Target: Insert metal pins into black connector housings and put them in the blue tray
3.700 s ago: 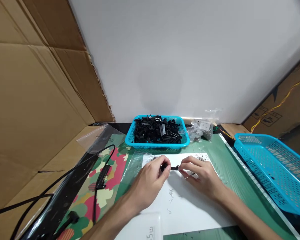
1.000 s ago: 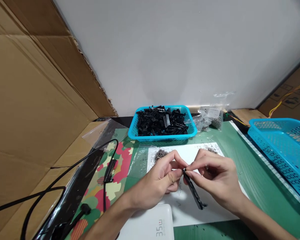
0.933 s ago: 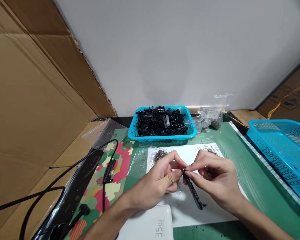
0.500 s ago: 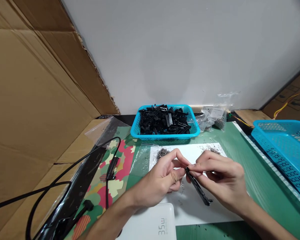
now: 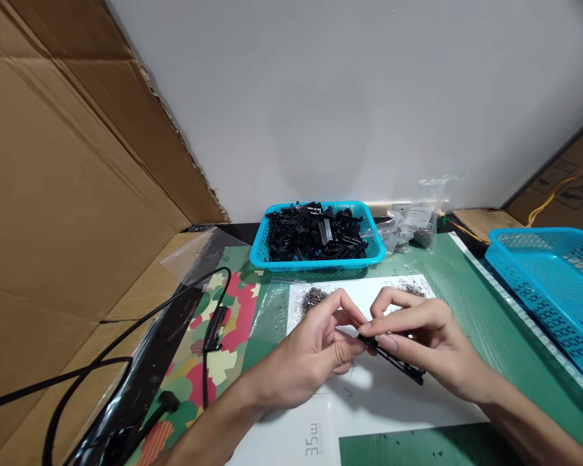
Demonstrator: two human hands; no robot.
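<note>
A long thin black plastic part is held above the white rectangular paper sheet. Its far end is pinched by the closed fingertips of the left hand, and it is gripped also by the thumb and fingers of the right hand. Behind the sheet, a blue perforated plastic basket is filled with small black plastic pieces. On the sheet, near its far left corner, a pile of tiny dark metal pieces is seen.

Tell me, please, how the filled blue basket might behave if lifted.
The basket has perforated, plastic-looking walls that may flex slightly. Its low, wide shape should resist toppling, but the loose black parts heaped inside could slide or spill if it tilts.
</note>
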